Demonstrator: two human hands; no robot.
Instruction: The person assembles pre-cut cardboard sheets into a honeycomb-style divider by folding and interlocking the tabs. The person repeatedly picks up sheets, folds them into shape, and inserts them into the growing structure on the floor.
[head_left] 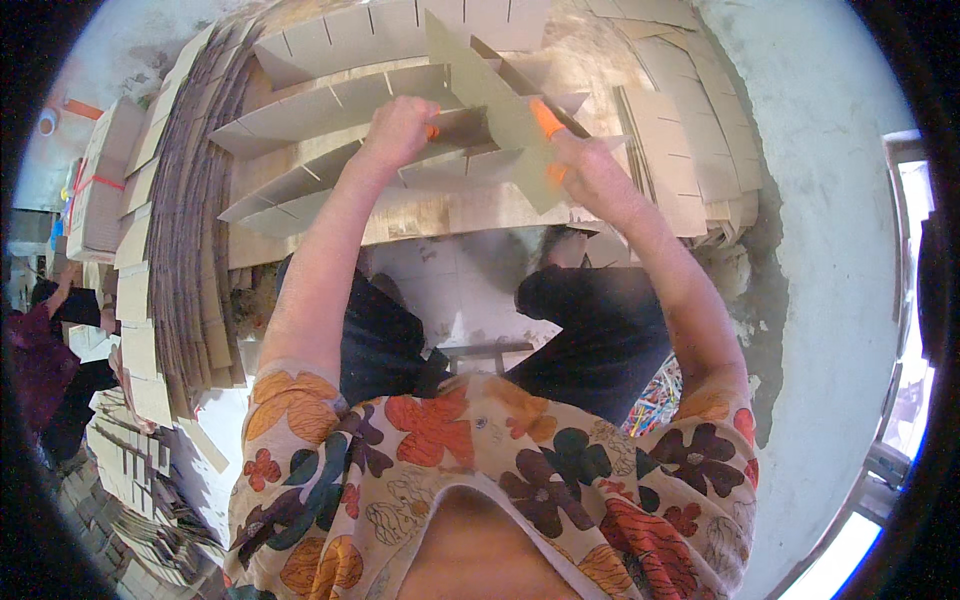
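Several long slotted cardboard strips (335,102) stand on edge, side by side, on the wooden table before me. A shorter cardboard strip (515,140) runs crosswise over their right ends. My left hand (400,132), with orange on a fingertip, is closed at one of the long strips near the crosswise piece. Orange finger covers show on my right hand (588,178) as well. Its thumb and fingers pinch the near part of the crosswise strip. How far the slots fit into each other is hard to see.
Tall piles of slotted cardboard (185,210) line the table's left side; more cardboard pieces (690,150) lie at the right. A carton (103,190) and another person (45,350) are at far left. Below them lies stacked cardboard (125,450). Thin colourful pieces (660,395) lie beside my right leg.
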